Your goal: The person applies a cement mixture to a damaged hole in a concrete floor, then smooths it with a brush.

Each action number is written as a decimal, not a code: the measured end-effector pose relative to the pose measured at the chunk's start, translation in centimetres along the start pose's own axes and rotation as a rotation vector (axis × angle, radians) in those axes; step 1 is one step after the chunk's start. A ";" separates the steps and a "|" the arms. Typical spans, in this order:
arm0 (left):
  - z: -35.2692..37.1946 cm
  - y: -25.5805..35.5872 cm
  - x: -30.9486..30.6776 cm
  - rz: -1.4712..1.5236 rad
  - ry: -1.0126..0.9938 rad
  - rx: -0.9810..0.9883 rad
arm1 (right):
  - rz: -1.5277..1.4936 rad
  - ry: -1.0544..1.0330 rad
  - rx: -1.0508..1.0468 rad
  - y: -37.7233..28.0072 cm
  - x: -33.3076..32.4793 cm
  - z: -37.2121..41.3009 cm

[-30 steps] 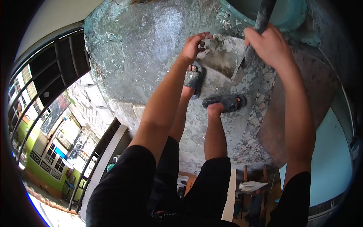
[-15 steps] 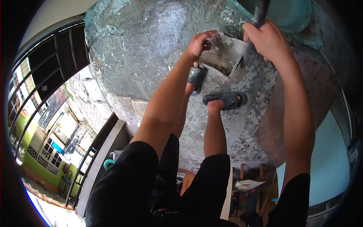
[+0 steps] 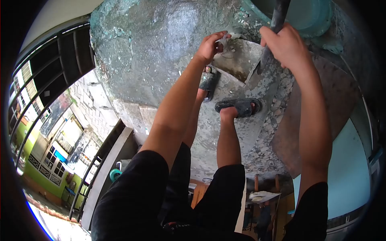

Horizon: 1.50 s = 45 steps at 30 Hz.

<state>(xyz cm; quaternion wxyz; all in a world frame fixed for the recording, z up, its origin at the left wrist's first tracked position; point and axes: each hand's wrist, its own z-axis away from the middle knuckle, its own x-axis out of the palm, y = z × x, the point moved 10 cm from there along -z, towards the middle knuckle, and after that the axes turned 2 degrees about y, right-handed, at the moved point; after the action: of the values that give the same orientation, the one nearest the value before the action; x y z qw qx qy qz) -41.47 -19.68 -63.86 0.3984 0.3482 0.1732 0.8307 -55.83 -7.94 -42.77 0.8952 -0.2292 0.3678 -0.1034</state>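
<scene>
My left hand (image 3: 208,48) is closed at the upper left corner of a grey, dirt-stained scoop-like pan (image 3: 239,60), fingers curled around its pale end. The pan rests on the rough concrete floor in front of my sandals, with dark wet dirt toward its near edge. My right hand (image 3: 286,45) is wrapped around a dark metal bar (image 3: 280,15). The bar slants down beneath my palm, and its lower end shows right beside the pan's right edge.
Black sandals (image 3: 239,107) are on my feet. A teal basin (image 3: 309,18) stands at the upper right. Broken rubble (image 3: 277,108) runs along a brown board (image 3: 317,116) and a light blue panel (image 3: 341,168). Black railings (image 3: 60,52) line the left side.
My right hand and the bar have shifted slightly, with the bar's lower end a little lower beside the pan. My left hand stays on the pan, almost unmoved.
</scene>
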 end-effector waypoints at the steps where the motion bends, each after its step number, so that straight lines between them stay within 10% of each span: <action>1: -0.7 0.7 -0.1 0.003 0.008 0.003 | 0.000 0.032 -0.030 -0.3 -0.5 -0.2; 30: 0.0 -0.6 -2.7 0.093 0.141 -0.024 | -0.237 0.242 0.046 3.6 -3.8 5.5; 45: -1.2 0.4 -3.2 0.026 0.180 -0.033 | -0.918 0.648 0.473 25.9 0.9 17.0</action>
<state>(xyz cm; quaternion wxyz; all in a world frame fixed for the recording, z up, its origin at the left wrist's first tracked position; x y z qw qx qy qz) -41.11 -22.46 -65.89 0.3763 0.2676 0.1903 0.8664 -42.75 20.05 -45.26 0.6286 -0.1164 0.4522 -0.6219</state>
